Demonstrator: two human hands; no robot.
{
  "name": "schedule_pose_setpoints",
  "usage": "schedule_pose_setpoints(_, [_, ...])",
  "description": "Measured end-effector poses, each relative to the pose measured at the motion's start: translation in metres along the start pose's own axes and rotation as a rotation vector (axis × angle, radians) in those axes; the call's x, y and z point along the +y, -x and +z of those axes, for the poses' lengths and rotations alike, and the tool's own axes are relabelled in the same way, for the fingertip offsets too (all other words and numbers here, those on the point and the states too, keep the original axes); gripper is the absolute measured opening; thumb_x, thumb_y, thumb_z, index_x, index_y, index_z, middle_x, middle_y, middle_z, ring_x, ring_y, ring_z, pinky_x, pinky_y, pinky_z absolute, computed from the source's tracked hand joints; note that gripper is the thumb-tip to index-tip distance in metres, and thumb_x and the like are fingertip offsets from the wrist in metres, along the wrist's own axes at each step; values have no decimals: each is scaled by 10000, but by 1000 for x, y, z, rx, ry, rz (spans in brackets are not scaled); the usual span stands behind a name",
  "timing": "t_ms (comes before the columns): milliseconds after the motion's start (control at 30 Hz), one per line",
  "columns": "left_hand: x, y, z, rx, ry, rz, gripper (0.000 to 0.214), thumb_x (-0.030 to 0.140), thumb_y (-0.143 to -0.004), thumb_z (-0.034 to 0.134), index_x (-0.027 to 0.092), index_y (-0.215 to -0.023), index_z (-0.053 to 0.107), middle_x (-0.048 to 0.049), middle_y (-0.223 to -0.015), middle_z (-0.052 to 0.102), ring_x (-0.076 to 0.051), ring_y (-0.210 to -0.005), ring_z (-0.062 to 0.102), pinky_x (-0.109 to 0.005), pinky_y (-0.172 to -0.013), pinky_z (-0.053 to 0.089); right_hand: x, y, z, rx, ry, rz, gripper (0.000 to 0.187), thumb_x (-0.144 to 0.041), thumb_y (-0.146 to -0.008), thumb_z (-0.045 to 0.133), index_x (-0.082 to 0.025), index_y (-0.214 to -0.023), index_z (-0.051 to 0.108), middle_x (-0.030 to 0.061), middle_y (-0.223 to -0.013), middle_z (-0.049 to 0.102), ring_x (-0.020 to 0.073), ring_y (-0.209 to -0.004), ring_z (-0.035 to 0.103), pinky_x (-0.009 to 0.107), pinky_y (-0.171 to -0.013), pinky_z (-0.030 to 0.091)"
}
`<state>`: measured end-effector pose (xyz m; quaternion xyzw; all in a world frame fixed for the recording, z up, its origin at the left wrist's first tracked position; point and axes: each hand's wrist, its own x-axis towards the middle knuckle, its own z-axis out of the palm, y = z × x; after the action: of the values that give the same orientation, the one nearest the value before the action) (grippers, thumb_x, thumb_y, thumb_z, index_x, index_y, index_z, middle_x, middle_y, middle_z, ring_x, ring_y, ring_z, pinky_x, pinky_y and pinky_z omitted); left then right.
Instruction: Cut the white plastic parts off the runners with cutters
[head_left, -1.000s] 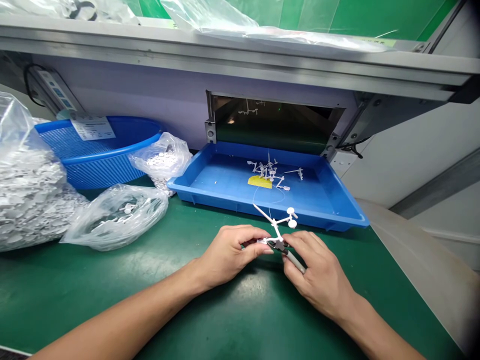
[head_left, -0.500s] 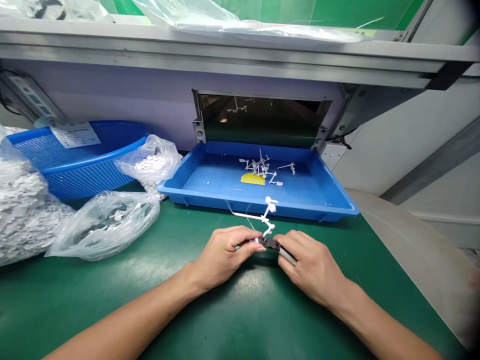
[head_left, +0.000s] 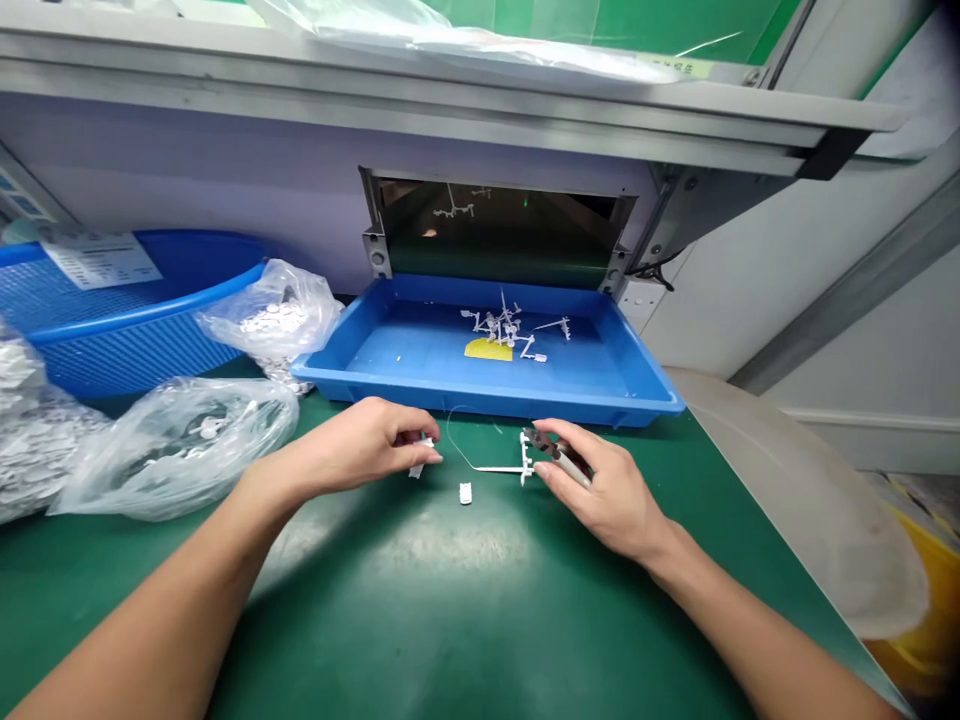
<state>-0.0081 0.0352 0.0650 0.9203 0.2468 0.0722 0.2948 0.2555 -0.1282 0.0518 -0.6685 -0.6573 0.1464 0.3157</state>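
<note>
1. White plastic runner (head_left: pixel 501 469) lies on the green desk (head_left: pixel 420 610), just short of the blue tray (head_left: pixel 480 402), with a small white piece (head_left: pixel 466 493) beside it.
2. Left hand (head_left: pixel 352 447): fingers together on a white plastic sliver (head_left: pixel 417 467).
3. Right hand (head_left: pixel 611 490): fingers clamped on grey-handled side cutters (head_left: pixel 561 455).

sprue (head_left: pixel 499 469) on bench (head_left: pixel 420 640) | tray (head_left: pixel 480 398) behind sprue | basket (head_left: pixel 127 345) left of tray

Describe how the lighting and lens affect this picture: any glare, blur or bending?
In the head view, a pale glare patch shines on the green bench mat; the long grey metal rail looks slightly bent by the wide lens; the blue plastic tray stays sharp.
</note>
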Motion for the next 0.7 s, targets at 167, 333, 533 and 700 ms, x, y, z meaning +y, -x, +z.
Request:
schedule_pose_setpoints(167, [-21,0,4,-33,-65,-10,259,440,-885,602,223,-939,732,-12,-745,682,-145,-609,577,-215,-554,341,0,3,12,-133,54,-29,352,-335,-888,582,-299,-1238,594,8,-1078,668,188,-899,640,303,-773,515])
schedule_pose_setpoints(333, [-29,1,4,82,-109,-58,364,418,-964,457,185,-848,711,-17,-692,645,-140,-586,538,-223,-543,317,6,6,18,-117,87,-32,342,-345,-889,580,-300,-1227,602,14,-1067,673,190,-883,650,308,-768,527])
schedule_pose_setpoints(533, [-30,2,-2,210,-91,-103,380,413,-950,465,154,-758,667,-9,-652,616,-130,-565,503,-223,-545,321,9,1,23,-132,79,4,313,-358,-877,582,-305,-1181,633,14,-1043,674,199,-861,646,322,-768,519])
schedule_pose_setpoints(700, [-34,0,1,213,-73,-108,354,403,-931,499,148,-782,695,-14,-639,619,-130,-558,518,-218,-536,335,9,-1,17,-103,-220,177,295,-423,-851,616,-224,-1062,666,56,-964,672,206,-787,611,331,-707,497])
